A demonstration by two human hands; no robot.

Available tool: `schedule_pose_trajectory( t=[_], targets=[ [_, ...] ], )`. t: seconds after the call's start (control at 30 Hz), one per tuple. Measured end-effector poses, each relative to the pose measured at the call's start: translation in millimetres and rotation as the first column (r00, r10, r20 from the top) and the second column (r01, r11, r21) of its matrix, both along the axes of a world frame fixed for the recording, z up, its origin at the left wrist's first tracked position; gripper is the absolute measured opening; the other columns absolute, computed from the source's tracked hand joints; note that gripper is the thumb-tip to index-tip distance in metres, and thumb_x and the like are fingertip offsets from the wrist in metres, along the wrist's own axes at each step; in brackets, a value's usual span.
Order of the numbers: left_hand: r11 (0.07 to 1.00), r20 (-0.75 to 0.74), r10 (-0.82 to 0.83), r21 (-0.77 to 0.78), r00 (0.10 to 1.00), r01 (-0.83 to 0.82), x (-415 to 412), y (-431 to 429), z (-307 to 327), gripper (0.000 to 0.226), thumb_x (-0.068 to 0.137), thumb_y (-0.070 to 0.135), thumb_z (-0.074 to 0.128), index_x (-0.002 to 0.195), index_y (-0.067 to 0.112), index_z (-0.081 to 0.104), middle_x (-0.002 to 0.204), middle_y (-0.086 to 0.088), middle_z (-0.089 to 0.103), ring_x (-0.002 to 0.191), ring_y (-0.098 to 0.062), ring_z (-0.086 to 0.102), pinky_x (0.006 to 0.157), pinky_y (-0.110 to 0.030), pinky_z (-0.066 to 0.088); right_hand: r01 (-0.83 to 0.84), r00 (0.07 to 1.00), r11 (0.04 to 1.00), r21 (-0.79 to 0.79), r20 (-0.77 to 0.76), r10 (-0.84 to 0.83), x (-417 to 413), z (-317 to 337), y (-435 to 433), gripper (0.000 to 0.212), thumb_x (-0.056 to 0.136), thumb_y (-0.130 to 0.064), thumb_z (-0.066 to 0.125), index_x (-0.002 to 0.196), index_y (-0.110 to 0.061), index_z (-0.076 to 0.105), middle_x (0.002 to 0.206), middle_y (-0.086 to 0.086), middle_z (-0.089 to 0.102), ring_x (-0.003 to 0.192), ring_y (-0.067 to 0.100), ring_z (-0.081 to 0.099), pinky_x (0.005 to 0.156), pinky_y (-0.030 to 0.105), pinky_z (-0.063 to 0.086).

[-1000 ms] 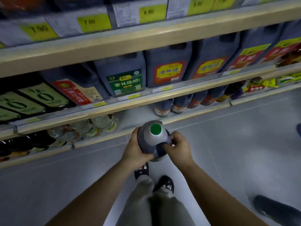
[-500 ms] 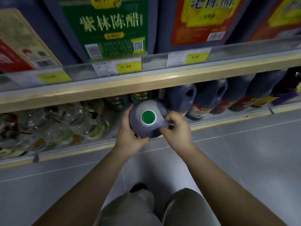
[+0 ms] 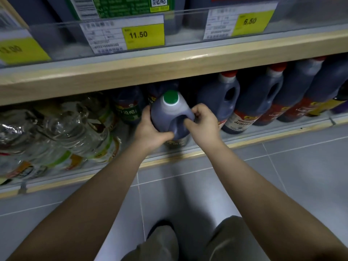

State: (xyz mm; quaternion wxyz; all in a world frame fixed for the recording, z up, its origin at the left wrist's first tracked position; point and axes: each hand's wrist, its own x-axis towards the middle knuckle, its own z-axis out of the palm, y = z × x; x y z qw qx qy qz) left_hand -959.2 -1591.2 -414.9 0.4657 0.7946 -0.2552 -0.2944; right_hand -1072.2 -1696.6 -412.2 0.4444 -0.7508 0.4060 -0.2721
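A dark jug with a green cap [image 3: 170, 112] stands at the front of the bottom shelf [image 3: 263, 141], in the gap between other bottles. My left hand [image 3: 150, 129] wraps round its left side, thumb across the front. My right hand [image 3: 202, 122] grips the jug's moulded handle on the right, fingers curled through it. The jug's label and base are hidden behind my hands and the shelf's lip.
Red-capped dark jugs [image 3: 224, 102] stand close on the right. Green-labelled dark bottles [image 3: 129, 108] sit just left, then shrink-wrapped clear bottles [image 3: 62, 132]. The wooden upper shelf edge [image 3: 169, 70] with price tags [image 3: 144, 35] hangs low overhead. Grey tiled floor [image 3: 291, 176] lies below.
I have crouched lower and moved closer. Both hands carried the jug forward from over the floor into the bottom shelf, where it now sits tilted more upright between the other bottles.
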Motion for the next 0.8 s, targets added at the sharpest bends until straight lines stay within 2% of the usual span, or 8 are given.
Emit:
schedule_pose_trajectory(
  t=[0.1,0.2,0.4,0.47,0.53,0.67,0.73,0.8],
  targets=[
    [0.995,0.049,0.006,0.099,0.999,-0.011,5,-10,5,0.099,0.060,0.021,0.083,0.143,0.027,0.029,0.133,0.002,0.053,0.117,-0.018,0.053,0.088,-0.025,0.041,0.057,0.996,0.998,-0.001,0.061,-0.057,-1,-2,1,0.018,0.077,-0.003,0.061,0.091,-0.016,0.062,0.091,0.007,0.061,0.082,0.020,0.057,0.078,0.031,0.047],
    [0.981,0.077,-0.011,0.196,0.997,-0.004,5,-20,12,0.095,0.058,0.032,0.081,0.140,0.030,0.032,0.129,0.001,0.056,0.113,-0.023,0.056,0.086,-0.028,0.045,0.162,0.984,0.985,-0.050,0.083,-0.158,-5,1,0,0.029,0.083,-0.004,0.062,0.111,-0.009,0.064,0.104,0.004,0.051,0.093,0.014,0.055,0.090,0.021,0.043],
    [0.976,0.032,0.037,0.214,0.999,-0.044,-2,-22,18,0.097,0.051,0.037,0.078,0.138,0.031,0.035,0.119,0.008,0.057,0.105,-0.016,0.057,0.085,-0.028,0.047,0.215,0.968,0.976,-0.035,0.142,-0.208,-2,3,7,0.028,0.082,-0.002,0.060,0.110,-0.009,0.059,0.103,0.000,0.050,0.095,0.014,0.055,0.087,0.020,0.042],
    [0.979,-0.012,0.079,0.191,0.997,-0.075,-6,-21,15,0.103,0.043,0.044,0.075,0.137,0.032,0.035,0.119,0.008,0.058,0.108,-0.017,0.059,0.089,-0.036,0.052,0.186,0.974,0.981,-0.047,0.142,-0.178,-6,-2,9,0.033,0.083,-0.004,0.062,0.115,-0.010,0.058,0.107,0.000,0.049,0.099,0.014,0.053,0.090,0.022,0.043],
    [0.977,-0.074,0.107,0.195,0.991,-0.091,-17,-19,19,0.098,0.056,0.035,0.078,0.141,0.029,0.030,0.120,0.008,0.054,0.108,-0.016,0.055,0.090,-0.044,0.053,0.135,0.983,0.991,-0.016,0.129,-0.132,-12,-5,9,0.037,0.084,-0.009,0.063,0.120,-0.010,0.056,0.114,0.003,0.052,0.106,0.015,0.053,0.095,0.027,0.045],
    [0.944,-0.160,0.000,0.326,0.987,0.053,-58,-13,59,0.060,0.083,0.006,0.064,0.136,0.004,0.036,0.111,-0.004,0.057,0.097,-0.018,0.055,0.083,-0.034,0.051,0.022,0.997,0.995,0.099,-0.071,-0.015,-49,21,11,0.052,0.083,-0.026,0.069,0.129,-0.009,0.051,0.125,0.012,0.055,0.116,0.023,0.052,0.099,0.031,0.042],
    [0.890,-0.161,-0.158,0.405,0.974,0.211,-78,-10,96,0.048,0.085,0.007,0.062,0.130,0.002,0.046,0.116,-0.009,0.059,0.101,-0.019,0.055,0.076,-0.021,0.046,-0.012,0.973,0.987,0.162,-0.227,0.049,-79,49,15,0.057,0.081,-0.028,0.072,0.131,-0.010,0.051,0.127,0.015,0.055,0.119,0.028,0.051,0.099,0.030,0.038],
    [0.811,-0.151,-0.323,0.465,0.934,0.356,-94,-11,137,0.055,0.086,0.018,0.063,0.137,0.010,0.042,0.131,-0.004,0.053,0.116,-0.018,0.051,0.088,-0.019,0.039,0.054,0.931,0.967,0.249,-0.363,0.042,-111,85,18,0.061,0.083,-0.032,0.069,0.137,-0.014,0.045,0.135,0.013,0.049,0.125,0.028,0.046,0.101,0.029,0.034]
  ],
)
